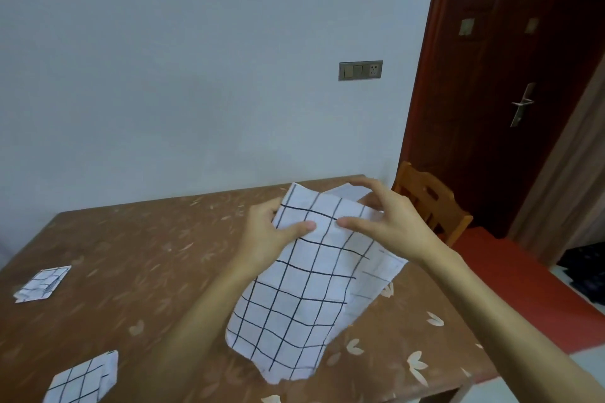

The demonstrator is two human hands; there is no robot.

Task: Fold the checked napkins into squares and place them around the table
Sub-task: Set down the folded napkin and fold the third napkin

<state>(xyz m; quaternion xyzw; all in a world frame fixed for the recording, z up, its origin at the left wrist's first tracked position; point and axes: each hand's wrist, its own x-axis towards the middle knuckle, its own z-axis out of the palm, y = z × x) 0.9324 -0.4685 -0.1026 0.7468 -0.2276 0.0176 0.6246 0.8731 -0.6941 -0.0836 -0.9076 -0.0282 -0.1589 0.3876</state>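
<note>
A white napkin with a black check (301, 291) hangs folded lengthwise above the brown table (147, 239). My left hand (268, 235) grips its upper left edge, thumb pressed on the front. My right hand (389, 222) holds the upper right part, thumb on the front and fingers curled over the top edge. The napkin's lower end touches the table near the front edge. Two folded checked napkins lie on the table: one folded napkin (44, 283) at the far left, another folded napkin (83, 378) at the front left.
A wooden chair (429, 203) stands at the table's far right corner. Behind it is a dark red door (510, 75) with a metal handle. The table's far side meets a pale wall with a switch plate (360, 70). Red floor lies to the right.
</note>
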